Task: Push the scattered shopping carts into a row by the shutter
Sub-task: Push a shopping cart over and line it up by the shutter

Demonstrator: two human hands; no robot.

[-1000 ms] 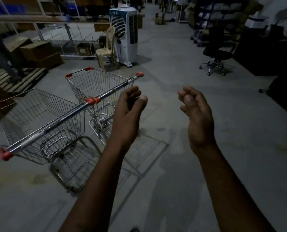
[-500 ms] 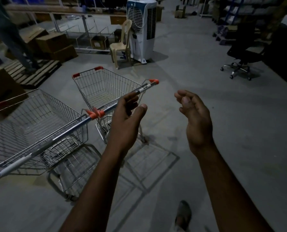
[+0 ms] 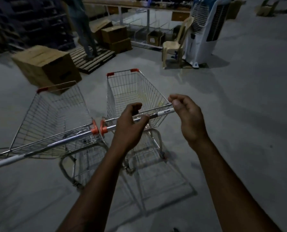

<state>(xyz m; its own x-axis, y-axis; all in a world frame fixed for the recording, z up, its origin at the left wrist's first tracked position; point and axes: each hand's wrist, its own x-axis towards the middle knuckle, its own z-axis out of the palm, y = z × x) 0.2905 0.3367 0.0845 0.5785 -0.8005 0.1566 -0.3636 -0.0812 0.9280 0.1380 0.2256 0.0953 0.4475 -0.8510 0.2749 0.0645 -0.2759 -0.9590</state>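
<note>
Carts: 2 wire shopping carts stand side by side on the concrete floor (image 3: 239, 114), handle ends toward the camera. The right cart (image 3: 134, 91) sits directly ahead; the left cart (image 3: 55, 114) is angled slightly away, and their orange handle caps almost touch. No shutter is identifiable in this view.

Left hand (image 3: 131, 121): fingers curled over the right cart's handle bar (image 3: 156, 115), thumb beneath, but the grip does not look fully closed. Right hand (image 3: 187, 114): at the bar's right end, fingers loosely curled with thumb near forefinger; whether it touches the bar I cannot tell.

Risks noted, as judgement:
1. Uneven push. If only 1 hand takes load, the cart is likely to swing toward the left cart, and the handle caps or baskets may catch.
2. Obstructions ahead. A cardboard box (image 3: 47, 67), a wooden pallet (image 3: 94, 61) with a person (image 3: 82, 27) standing on it, a plastic chair (image 3: 174, 46) and an air cooler (image 3: 204, 30) lie beyond the carts. A straight shove sends the cart toward them.
3. Poor light reduces sight of floor debris that may jam a wheel.
</note>
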